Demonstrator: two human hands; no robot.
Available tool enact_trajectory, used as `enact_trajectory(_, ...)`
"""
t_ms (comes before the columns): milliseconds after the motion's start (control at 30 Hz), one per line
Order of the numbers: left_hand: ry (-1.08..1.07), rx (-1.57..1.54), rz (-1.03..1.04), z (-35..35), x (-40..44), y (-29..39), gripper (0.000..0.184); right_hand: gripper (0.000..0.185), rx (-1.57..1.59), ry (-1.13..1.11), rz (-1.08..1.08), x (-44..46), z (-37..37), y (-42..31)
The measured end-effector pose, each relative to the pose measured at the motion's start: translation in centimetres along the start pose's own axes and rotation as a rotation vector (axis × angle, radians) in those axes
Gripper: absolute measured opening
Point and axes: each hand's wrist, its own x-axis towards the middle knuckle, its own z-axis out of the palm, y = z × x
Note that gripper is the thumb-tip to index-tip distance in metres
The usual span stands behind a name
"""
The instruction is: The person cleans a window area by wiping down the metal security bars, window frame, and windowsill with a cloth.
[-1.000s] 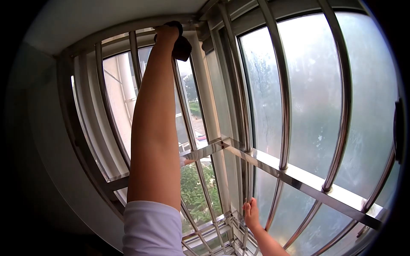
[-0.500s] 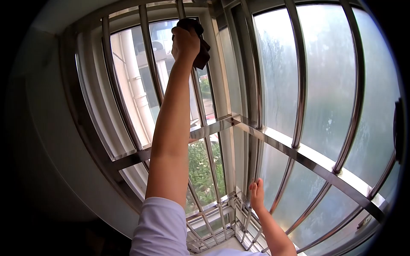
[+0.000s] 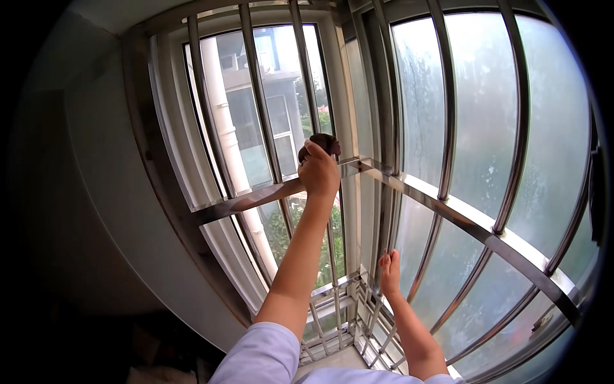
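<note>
My left hand (image 3: pixel 320 174) is closed around a dark cloth (image 3: pixel 327 142), which is bunched against a vertical metal bar (image 3: pixel 306 70) of the window grille. It is right where that bar meets the horizontal rail (image 3: pixel 252 197). How far the cloth wraps around the metal is hidden by the fingers. Lower and to the right, my right hand (image 3: pixel 390 272) is raised with its fingers curled at an upright bar by the grille's corner; the palm side is hidden.
Steel bars cover a clear window on the left and a frosted pane (image 3: pixel 480 115) on the right. The two rails meet at a corner joint (image 3: pixel 363 165). A pale wall (image 3: pixel 121 192) stands at the left. Outside are a white pipe (image 3: pixel 220 105) and green plants.
My left hand has come down with the cloth, from near the top of the window to the horizontal rail. The view has shifted slightly; my right hand stays by the corner.
</note>
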Motion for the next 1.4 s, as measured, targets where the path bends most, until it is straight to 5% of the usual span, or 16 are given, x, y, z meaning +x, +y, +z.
enact_trajectory(133, -0.020, 0.138, 0.078, -0.3, -0.9, -0.4, 0.063, 0.019, 0.017, 0.018, -0.021, 0.0, 0.1, 0.5)
enact_trajectory(233, 0.017, 0.452, 0.368, -1.3, -4.0, -0.6, 0.059, 0.020, -0.007, 0.015, -0.010, 0.1, 0.2, 0.4)
enact_trajectory(400, 0.070, -0.179, 0.222, -3.0, -4.9, -0.5, 0.064, 0.021, -0.057, -0.012, -0.035, 0.0, -0.2, 0.1)
enact_trajectory(500, 0.072, -0.795, 0.240, -4.7, -4.9, 4.2, 0.068, 0.021, -0.097, -0.024, -0.032, 0.1, -0.2, -0.2)
enact_trajectory(600, 0.088, -0.995, 0.323, -3.1, -3.3, 10.5, 0.074, 0.020, -0.089, -0.018, -0.025, 0.1, -0.1, 0.4)
enact_trajectory(800, 0.131, -0.540, 0.146, -3.3, 3.8, 17.1, 0.071, 0.023, -0.026, -0.046, -0.008, 0.1, -0.5, -0.2)
enact_trajectory(867, 0.301, -0.550, 0.232, -3.7, 6.1, 17.2, 0.071, 0.024, -0.016, -0.037, 0.000, 0.3, -0.4, 0.0)
enact_trajectory(1000, 0.194, -0.506, 0.110, -6.8, 13.9, 19.6, 0.065, 0.022, -0.046, -0.065, 0.049, -0.1, -0.9, -1.8)
enact_trajectory(1100, 0.156, -0.614, 0.049, -9.2, 20.2, 20.8, 0.044, 0.020, -0.030, -0.104, 0.036, 0.0, -1.2, -1.7)
enact_trajectory(1167, 0.057, -0.704, 0.000, -9.6, 24.5, 21.2, 0.052, 0.019, -0.027, -0.100, 0.024, 0.1, -1.2, -1.5)
enact_trajectory(1267, 0.204, -0.640, 0.178, -3.6, 34.0, 20.7, 0.051, 0.018, -0.032, -0.104, 0.021, 0.2, -1.3, -2.0)
enact_trajectory(1367, 0.193, -1.064, 0.435, -5.9, 33.9, 20.6, 0.050, 0.018, -0.021, -0.121, 0.034, 0.1, -1.1, -0.9)
enact_trajectory(1400, 0.238, -1.063, 0.372, -6.1, 33.3, 20.5, 0.048, 0.018, -0.024, -0.118, 0.046, -0.1, -1.1, -0.8)
